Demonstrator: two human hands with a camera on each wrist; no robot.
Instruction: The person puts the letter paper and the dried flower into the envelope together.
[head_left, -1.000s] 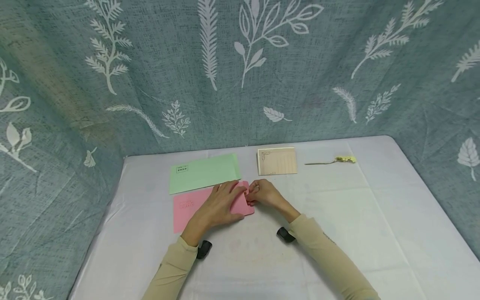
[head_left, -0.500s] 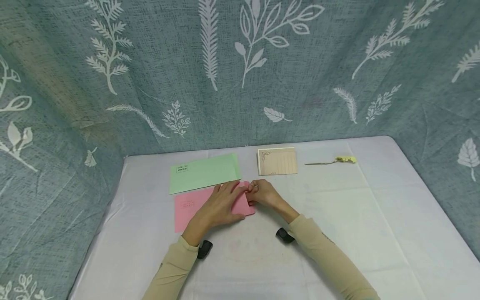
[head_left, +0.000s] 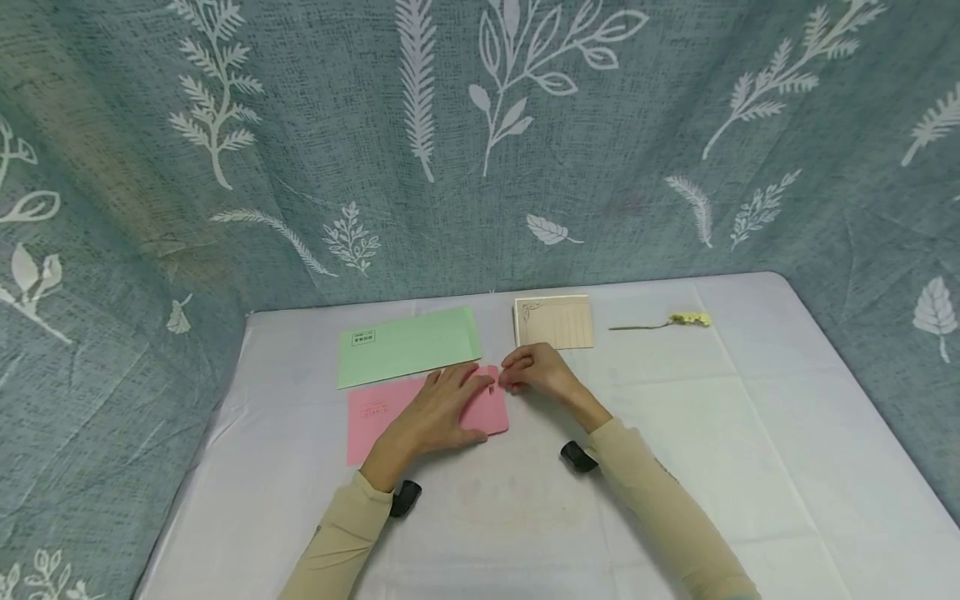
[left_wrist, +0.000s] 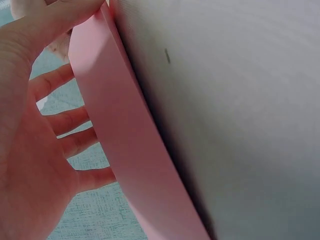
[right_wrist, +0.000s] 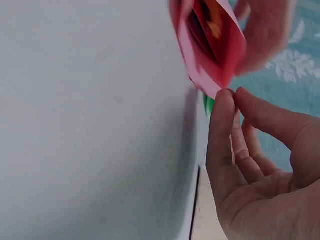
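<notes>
A pink envelope [head_left: 377, 410] lies on the white table, its mouth end to the right. Across it rests my left hand [head_left: 441, 414], fingers spread; in the left wrist view the fingertips touch the pink paper [left_wrist: 116, 115] along one side, with the thumb over its end. My right hand [head_left: 545, 372] is at the envelope's right end. Seen from the right wrist, thumb and forefinger [right_wrist: 221, 120] meet at the corner of the envelope's mouth and pinch the paper there. Inside the gaping mouth shows something red with an orange-yellow shape [right_wrist: 214, 20], partly hidden.
Behind the pink envelope lies a green envelope [head_left: 408, 343]. A stack of beige cards [head_left: 558, 321] is just beyond my right hand. Farther right is a stem with yellow flowers [head_left: 688, 319]. A patterned curtain [head_left: 450, 233] hangs at the table's back edge.
My right hand has shifted up and slightly right, its fingers now at the upper corner of the envelope's right end. The left hand stays in place on the envelope.
</notes>
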